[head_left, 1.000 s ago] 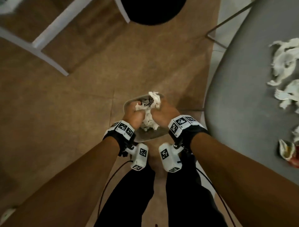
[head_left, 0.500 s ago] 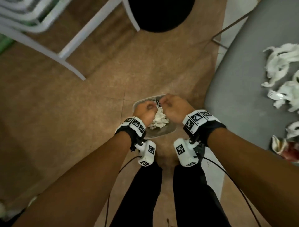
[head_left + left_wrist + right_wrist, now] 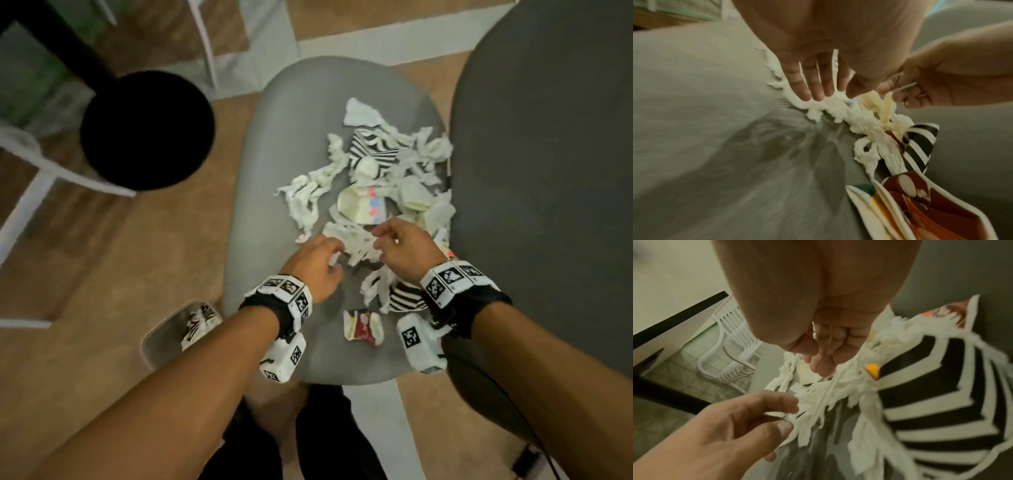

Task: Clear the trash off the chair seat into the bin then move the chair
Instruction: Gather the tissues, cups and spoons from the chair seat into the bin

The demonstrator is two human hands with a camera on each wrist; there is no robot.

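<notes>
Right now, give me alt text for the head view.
Both hands, left and right, reach into crumpled white tissue amid trash on a grey chair seat. A bin on the floor to the left already holds some trash.

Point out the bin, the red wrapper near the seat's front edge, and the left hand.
bin [image 3: 156, 337], head view, on its near rim.
red wrapper [image 3: 363, 328], head view, on its printed middle.
left hand [image 3: 317, 265], head view, on the back of the hand.
</notes>
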